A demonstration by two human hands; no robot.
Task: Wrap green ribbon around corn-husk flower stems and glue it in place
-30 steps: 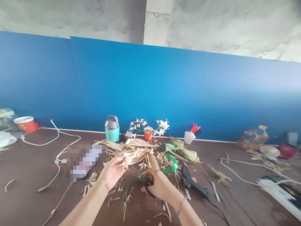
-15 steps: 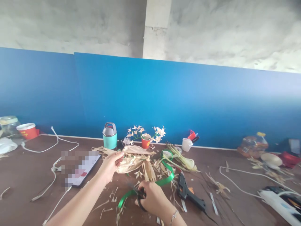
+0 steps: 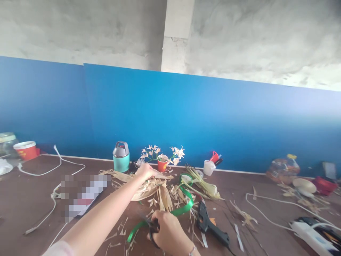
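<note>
My left hand (image 3: 145, 172) reaches over a pile of dried corn husks (image 3: 142, 192) in the middle of the table. Its fingers are bent together on a pale husk (image 3: 163, 175) at the back of the pile; the fingertips are partly hidden. My right hand (image 3: 169, 229) grips black-handled scissors (image 3: 152, 224), whose blades point up and left and look blurred. Green ribbon (image 3: 186, 205) runs from its roll (image 3: 185, 179) past the scissors, its loose end (image 3: 134, 231) left of them. Small husk scraps lie around both hands.
Behind the pile stand a turquoise flask (image 3: 121, 161) and a red cup (image 3: 162, 164) with husk flowers (image 3: 177, 153). A black glue gun (image 3: 211, 224) lies right of my right hand, a phone (image 3: 92, 195) left. A power strip (image 3: 310, 234) and white cables lie farther right.
My left hand has moved forward and right, onto the husk at the back of the pile. My right hand keeps the scissors and has barely moved. The view has shifted slightly.
</note>
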